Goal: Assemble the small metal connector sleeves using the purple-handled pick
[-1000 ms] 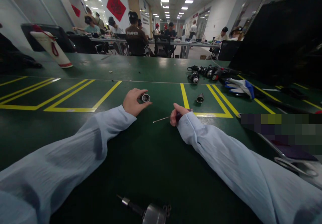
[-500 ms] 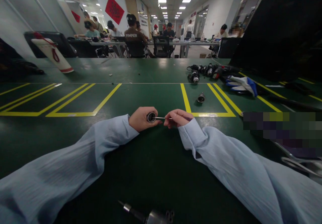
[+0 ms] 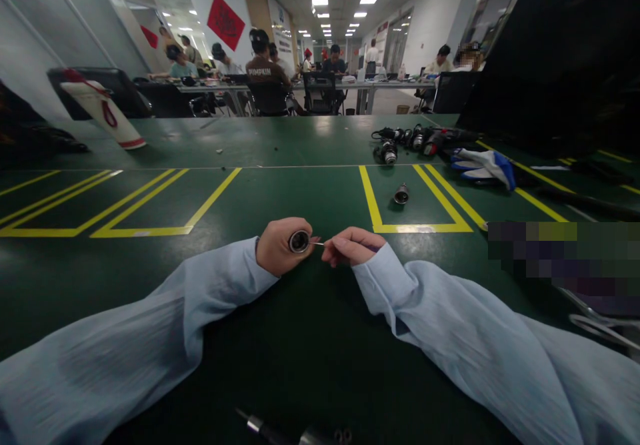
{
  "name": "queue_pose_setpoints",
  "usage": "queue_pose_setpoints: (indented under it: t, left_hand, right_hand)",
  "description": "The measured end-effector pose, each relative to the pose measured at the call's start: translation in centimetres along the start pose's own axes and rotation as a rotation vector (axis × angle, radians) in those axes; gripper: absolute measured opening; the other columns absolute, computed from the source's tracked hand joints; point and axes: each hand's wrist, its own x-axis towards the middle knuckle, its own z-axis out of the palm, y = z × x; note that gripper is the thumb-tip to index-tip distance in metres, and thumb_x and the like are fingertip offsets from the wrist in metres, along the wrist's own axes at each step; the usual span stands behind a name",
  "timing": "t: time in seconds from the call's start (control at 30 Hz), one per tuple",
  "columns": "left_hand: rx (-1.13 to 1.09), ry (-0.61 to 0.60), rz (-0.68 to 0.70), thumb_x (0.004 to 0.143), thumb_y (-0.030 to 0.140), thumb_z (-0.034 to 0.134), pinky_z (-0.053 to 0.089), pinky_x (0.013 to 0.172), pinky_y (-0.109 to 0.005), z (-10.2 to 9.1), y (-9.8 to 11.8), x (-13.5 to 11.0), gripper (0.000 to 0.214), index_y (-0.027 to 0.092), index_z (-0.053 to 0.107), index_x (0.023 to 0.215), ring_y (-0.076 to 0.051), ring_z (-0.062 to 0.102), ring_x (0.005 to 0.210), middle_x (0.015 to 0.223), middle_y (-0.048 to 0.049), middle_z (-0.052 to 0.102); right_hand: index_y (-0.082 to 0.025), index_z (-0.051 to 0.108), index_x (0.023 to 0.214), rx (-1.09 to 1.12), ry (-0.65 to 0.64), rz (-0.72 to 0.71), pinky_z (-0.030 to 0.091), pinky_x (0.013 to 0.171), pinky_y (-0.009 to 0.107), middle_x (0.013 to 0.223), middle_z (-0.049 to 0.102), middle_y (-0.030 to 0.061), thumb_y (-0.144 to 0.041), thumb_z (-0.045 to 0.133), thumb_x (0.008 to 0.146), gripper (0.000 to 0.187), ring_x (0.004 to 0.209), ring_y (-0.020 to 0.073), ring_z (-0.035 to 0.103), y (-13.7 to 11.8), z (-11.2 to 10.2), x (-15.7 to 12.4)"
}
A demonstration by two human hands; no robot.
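My left hand [image 3: 280,245] is closed around a small round metal cylinder part [image 3: 299,241], its open end facing me. My right hand [image 3: 353,247] pinches a thin screwdriver [image 3: 317,243] whose metal shaft points left, the tip at the cylinder's side. Both hands rest low over the green table [image 3: 300,191], almost touching each other. Light blue sleeves cover both forearms.
A second metal cylinder [image 3: 401,195] lies inside a yellow-lined box. Beyond it lie several dark tool parts [image 3: 400,141] and a white-and-blue glove [image 3: 483,163]. A drill chuck [image 3: 300,433] sits at the near edge. A white cone-shaped object [image 3: 107,113] stands far left. People sit at distant tables.
My hands came together: the left brought the cylinder nearer me, the right lifted the screwdriver off the table and put its tip to the cylinder.
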Motion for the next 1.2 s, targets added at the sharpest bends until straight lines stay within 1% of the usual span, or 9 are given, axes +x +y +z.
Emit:
queue_pose_setpoints:
  t: [0.1,0.17,0.3,0.5,0.7,0.87,0.97,1.1,1.2]
  left_hand:
    - [-0.045,-0.02,-0.011,0.07,0.018,0.054,0.034,0.043,-0.017,0.0,0.2,0.0,0.015,0.016,0.046,0.058,-0.007,0.043,0.045,0.05,0.0038,0.047]
    - [-0.055,-0.029,-0.019,0.069,0.017,0.054,0.034,0.043,-0.017,0.0,0.3,0.0,0.015,0.016,0.046,0.057,-0.007,0.043,0.044,0.05,0.0039,0.047]
    - [0.013,-0.003,-0.033,0.07,0.019,0.054,0.033,0.043,-0.018,0.1,0.2,-0.1,0.015,0.016,0.047,0.057,-0.007,0.043,0.044,0.05,0.0035,0.047]
    - [0.162,-0.016,-0.017,0.076,0.02,0.05,0.033,0.046,-0.02,0.3,0.0,-0.2,0.017,0.016,0.048,0.059,-0.009,0.044,0.047,0.052,0.0023,0.048]
    - [0.069,0.025,-0.003,0.075,0.019,0.053,0.033,0.045,-0.019,0.2,0.2,-0.2,0.018,0.016,0.047,0.059,-0.008,0.043,0.046,0.052,0.003,0.046]
    - [0.003,-0.013,0.014,0.072,0.018,0.054,0.032,0.043,-0.019,0.0,0.3,0.0,0.017,0.016,0.045,0.057,-0.007,0.04,0.044,0.05,0.0041,0.044]
    - [0.03,-0.013,-0.01,0.072,0.019,0.053,0.032,0.043,-0.019,0.0,0.2,0.0,0.017,0.016,0.045,0.058,-0.008,0.041,0.045,0.051,0.0037,0.045]
    - [0.131,-0.005,-0.028,0.075,0.021,0.051,0.033,0.045,-0.02,0.3,0.0,-0.1,0.018,0.016,0.046,0.058,-0.008,0.043,0.046,0.052,0.0032,0.046]
    - [0.163,-0.017,-0.011,0.077,0.02,0.049,0.033,0.046,-0.02,0.2,0.1,-0.1,0.018,0.016,0.047,0.059,-0.008,0.044,0.047,0.052,0.0032,0.047]
  right_hand:
    - [-0.014,0.064,0.066,0.181,-0.064,0.137,0.047,0.053,0.023,0.06,0.066,0.0004,-0.031,0.068,0.068,0.017,0.052,0.0088,0.058,0.0,-0.5,0.5]
    - [-0.014,0.065,0.066,0.236,-0.078,0.179,0.046,0.052,0.022,0.058,0.067,0.0006,-0.032,0.069,0.066,0.018,0.05,0.0086,0.058,0.0,-0.7,0.8]
    - [-0.015,0.065,0.066,0.203,-0.037,0.125,0.046,0.051,0.022,0.058,0.066,0.0006,-0.034,0.069,0.066,0.02,0.05,0.0089,0.058,-0.1,-0.6,0.6]
    - [-0.015,0.065,0.07,-0.073,0.061,0.004,0.047,0.054,0.022,0.061,0.065,0.0009,-0.033,0.064,0.072,0.018,0.054,0.0084,0.057,-0.1,0.1,-0.3]
    - [-0.015,0.066,0.069,0.113,-0.019,0.093,0.047,0.054,0.023,0.062,0.066,0.001,-0.033,0.068,0.068,0.019,0.053,0.0088,0.058,0.1,-0.3,0.1]
    - [-0.014,0.066,0.067,0.218,-0.051,0.152,0.047,0.051,0.021,0.059,0.067,0.0006,-0.034,0.07,0.064,0.02,0.051,0.0088,0.058,0.0,-0.7,0.5]
    - [-0.014,0.065,0.066,0.194,-0.01,0.148,0.047,0.051,0.022,0.058,0.066,0.0006,-0.033,0.07,0.065,0.019,0.05,0.0092,0.058,-0.2,-0.6,0.4]
    - [-0.015,0.065,0.066,0.058,0.064,0.083,0.046,0.051,0.022,0.057,0.065,0.0003,-0.032,0.068,0.068,0.018,0.05,0.0085,0.057,-0.3,-0.2,0.0]
    - [-0.015,0.066,0.068,-0.005,0.06,0.058,0.047,0.054,0.022,0.06,0.066,0.0009,-0.033,0.066,0.07,0.018,0.053,0.0084,0.057,-0.4,0.0,-0.2]
